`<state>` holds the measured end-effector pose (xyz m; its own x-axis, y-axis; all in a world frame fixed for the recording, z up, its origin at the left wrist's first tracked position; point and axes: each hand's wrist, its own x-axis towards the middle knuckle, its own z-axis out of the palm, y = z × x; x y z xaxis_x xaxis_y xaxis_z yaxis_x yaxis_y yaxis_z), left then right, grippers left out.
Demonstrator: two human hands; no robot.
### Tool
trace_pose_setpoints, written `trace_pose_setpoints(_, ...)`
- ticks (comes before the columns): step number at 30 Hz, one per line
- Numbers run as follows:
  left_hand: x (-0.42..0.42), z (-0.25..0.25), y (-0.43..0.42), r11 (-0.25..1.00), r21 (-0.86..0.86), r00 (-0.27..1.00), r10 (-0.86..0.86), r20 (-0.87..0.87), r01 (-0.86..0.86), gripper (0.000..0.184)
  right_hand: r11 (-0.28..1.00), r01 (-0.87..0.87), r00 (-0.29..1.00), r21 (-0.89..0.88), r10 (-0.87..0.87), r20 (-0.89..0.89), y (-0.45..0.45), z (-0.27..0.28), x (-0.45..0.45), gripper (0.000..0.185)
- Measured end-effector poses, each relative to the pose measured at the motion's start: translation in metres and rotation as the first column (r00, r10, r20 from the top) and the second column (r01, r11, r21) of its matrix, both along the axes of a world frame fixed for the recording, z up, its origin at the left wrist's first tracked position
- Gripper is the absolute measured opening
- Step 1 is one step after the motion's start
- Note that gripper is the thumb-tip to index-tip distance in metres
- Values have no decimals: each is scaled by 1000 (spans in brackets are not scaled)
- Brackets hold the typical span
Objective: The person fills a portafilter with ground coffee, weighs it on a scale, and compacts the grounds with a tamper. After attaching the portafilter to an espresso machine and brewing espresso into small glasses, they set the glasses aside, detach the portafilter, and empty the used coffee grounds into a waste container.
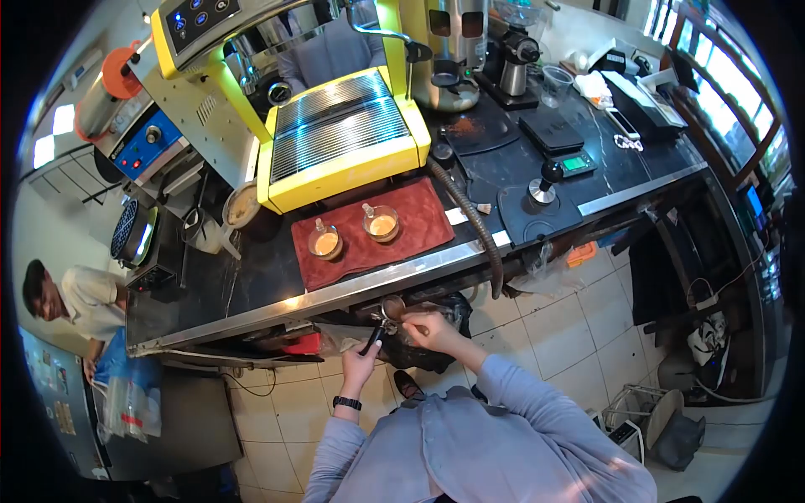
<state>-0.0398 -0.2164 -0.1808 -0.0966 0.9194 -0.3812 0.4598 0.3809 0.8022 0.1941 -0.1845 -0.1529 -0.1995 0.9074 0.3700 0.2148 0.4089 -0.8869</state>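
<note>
Below the counter's front edge, my left hand [360, 365] is wrapped round the black handle of a portafilter [375, 337]. My right hand [429, 330] is closed at the portafilter's round metal head; whatever its fingers pinch is too small to make out. Two glass cups of coffee, one on the left [325, 242] and one on the right [381, 225], stand on a dark red cloth [428, 214]. Behind the cloth is the yellow espresso machine [342, 138] with its slatted drip tray.
A tamper [543, 189] stands on a black mat near a scale [573, 163]. A grey hose [474, 214] hangs over the counter edge. A co-worker [80, 293] is at the far left. A black bag [453, 323] hangs under the counter.
</note>
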Motion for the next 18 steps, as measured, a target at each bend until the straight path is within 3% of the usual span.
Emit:
trace_pose_setpoints(1,2,6,3,994,-87,992,68,103,-59,33,977,-37,992,-208,11,-124,-7,11,-3,14)
trace_pose_setpoints(2,3,14,5,978,-180,971,139,195,-104,32,841,-85,956,-534,-82,-282,-9,24,1,15)
trace_pose_setpoints(3,3,19,7,951,-276,937,216,276,-138,32,871,3,981,-491,-98,-169,-8,21,8,16)
trace_pose_setpoints(6,-5,9,12,938,-325,897,242,370,-120,34,923,238,966,-302,-192,175,-8,6,25,22)
trace_pose_setpoints(9,-6,9,18,930,-359,942,190,277,-82,33,934,-77,925,-349,-63,-374,-11,3,12,22)
trace_pose_setpoints(10,-5,10,13,931,-355,935,196,297,-83,33,848,-130,954,-513,-34,-298,-11,7,7,20)
trace_pose_setpoints(12,-2,15,16,942,-326,919,198,342,-82,33,949,213,977,-230,-206,56,-3,-18,13,21)
trace_pose_setpoints(13,-4,13,20,945,-321,930,177,322,-68,33,940,339,922,-33,-325,209,3,-21,17,21)
trace_pose_setpoints(15,-11,7,19,947,-318,951,135,279,-41,32,948,198,977,-250,-211,-26,5,-21,17,22)
trace_pose_setpoints(17,-15,6,19,968,-250,976,64,208,-10,31,907,15,949,-421,-146,-280,1,-13,18,24)
trace_pose_setpoints(18,-16,7,19,980,-196,985,14,173,21,31,948,-33,956,-316,-62,-285,3,3,9,25)
